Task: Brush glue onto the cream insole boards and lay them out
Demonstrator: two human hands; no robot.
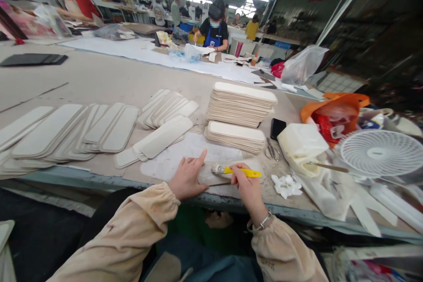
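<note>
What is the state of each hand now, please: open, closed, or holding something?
Left hand: open, thumb and forefinger spread, no visible grip.
Right hand: closed, holding the yellow-handled brush.

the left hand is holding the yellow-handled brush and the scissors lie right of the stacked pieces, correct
Not quite: the head view shows the right hand holding the yellow-handled brush, not the left hand. The scissors do lie right of the stacked pieces.
</note>
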